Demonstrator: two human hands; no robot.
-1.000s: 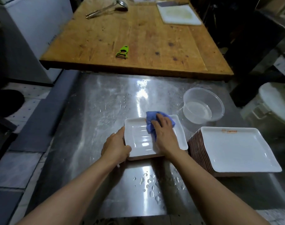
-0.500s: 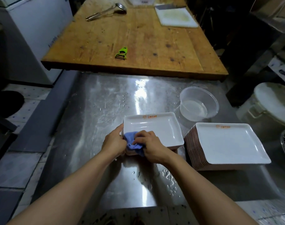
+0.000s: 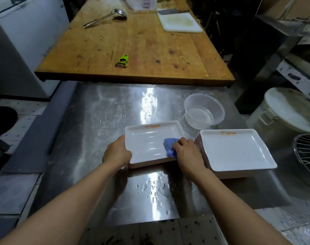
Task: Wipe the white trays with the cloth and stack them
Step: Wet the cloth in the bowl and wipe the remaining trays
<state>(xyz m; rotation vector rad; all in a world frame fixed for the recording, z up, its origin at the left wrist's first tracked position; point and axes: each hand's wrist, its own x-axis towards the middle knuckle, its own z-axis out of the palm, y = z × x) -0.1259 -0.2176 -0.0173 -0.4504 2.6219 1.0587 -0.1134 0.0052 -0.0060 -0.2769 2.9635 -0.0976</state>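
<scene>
A white rectangular tray (image 3: 148,138) with an orange logo lies on the steel table (image 3: 101,121), on top of a thin brown-edged tray. My left hand (image 3: 118,152) grips its near left edge. My right hand (image 3: 187,152) holds a bunched blue cloth (image 3: 170,145) pressed on the tray's near right part. To the right stands a tall stack of white trays (image 3: 233,149) with brown edges, tilted a little.
A clear plastic bowl of water (image 3: 203,112) stands behind the trays. Water drops (image 3: 156,190) lie on the steel near me. The wooden table (image 3: 133,43) beyond carries a green peeler (image 3: 122,61), a ladle (image 3: 106,17) and a white cutting board (image 3: 180,22). A wire basket (image 3: 308,152) sits at the right.
My right hand has swept the cloth from the tray's near left corner across to its near right side. My left hand keeps its hold on the left edge.
</scene>
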